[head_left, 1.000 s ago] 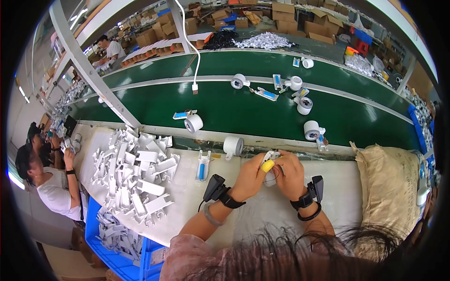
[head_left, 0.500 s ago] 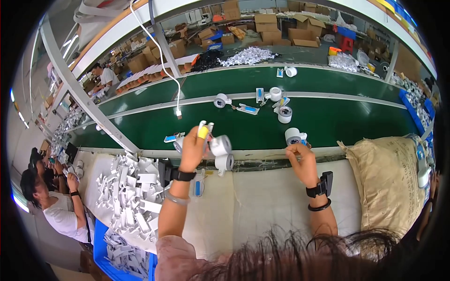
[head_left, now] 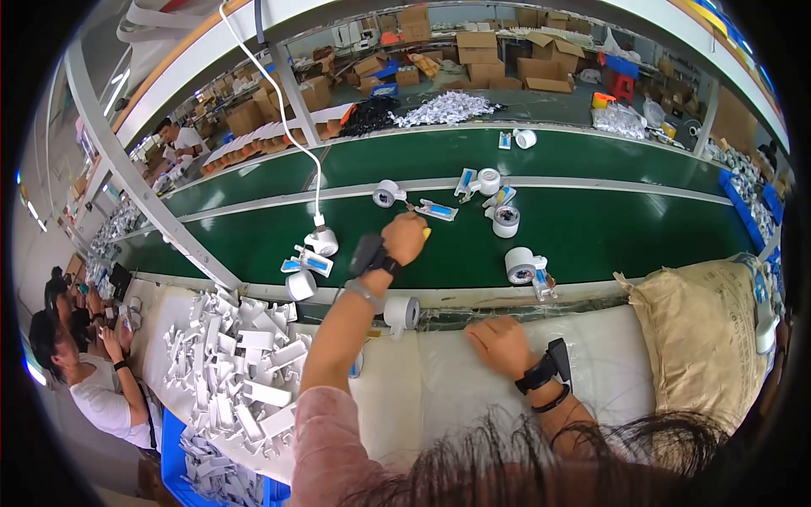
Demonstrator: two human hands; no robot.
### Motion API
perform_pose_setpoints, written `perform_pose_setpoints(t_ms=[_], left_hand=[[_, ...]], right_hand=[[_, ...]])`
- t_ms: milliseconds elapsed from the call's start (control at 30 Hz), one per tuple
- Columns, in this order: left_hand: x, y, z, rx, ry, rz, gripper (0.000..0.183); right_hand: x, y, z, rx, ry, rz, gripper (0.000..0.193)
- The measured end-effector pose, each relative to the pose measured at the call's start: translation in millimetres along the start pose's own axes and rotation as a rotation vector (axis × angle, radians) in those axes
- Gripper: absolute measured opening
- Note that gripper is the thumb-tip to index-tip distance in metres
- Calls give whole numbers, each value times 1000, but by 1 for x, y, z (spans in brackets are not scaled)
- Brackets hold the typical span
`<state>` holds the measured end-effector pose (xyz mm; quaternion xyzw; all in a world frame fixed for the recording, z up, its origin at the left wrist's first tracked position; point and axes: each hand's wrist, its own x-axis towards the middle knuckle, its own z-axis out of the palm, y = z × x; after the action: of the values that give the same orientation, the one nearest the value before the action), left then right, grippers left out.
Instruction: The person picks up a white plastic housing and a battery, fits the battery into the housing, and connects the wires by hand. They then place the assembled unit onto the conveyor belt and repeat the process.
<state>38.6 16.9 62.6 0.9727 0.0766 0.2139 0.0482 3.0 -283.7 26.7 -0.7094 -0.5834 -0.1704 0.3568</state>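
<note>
My left hand [head_left: 404,239] reaches over the green conveyor belt [head_left: 583,228], beside a white round-headed unit with a blue-marked flat part [head_left: 438,209]. Its fingers are mostly hidden by the back of the hand, and a small yellow patch shows at their edge. My right hand [head_left: 500,345] is curled low over the pale worktop [head_left: 473,397]; whatever it may hold is hidden. Another white cylindrical unit [head_left: 401,313] stands at the belt's near edge, below my left wrist. To the left, a white round unit [head_left: 322,242] lies on the belt beside the hanging cable [head_left: 318,182].
White plastic clips [head_left: 245,363] are heaped on the worktop at left, above a blue bin [head_left: 175,473] of similar parts. A brown sack [head_left: 693,329] lies at right. More white units [head_left: 521,264] sit along the belt. Co-workers [head_left: 106,393] sit at far left.
My left hand has let go of a white unit, which now lies on the belt at left, and has moved right. My right hand has drawn back from the belt toward me.
</note>
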Motion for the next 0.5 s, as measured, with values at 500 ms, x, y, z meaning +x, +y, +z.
perform_pose_setpoints(t_ms=[500], left_hand=[[46,3,32,458,-159,151,12]], right_hand=[[-1,5,2,112,-5,141,8]])
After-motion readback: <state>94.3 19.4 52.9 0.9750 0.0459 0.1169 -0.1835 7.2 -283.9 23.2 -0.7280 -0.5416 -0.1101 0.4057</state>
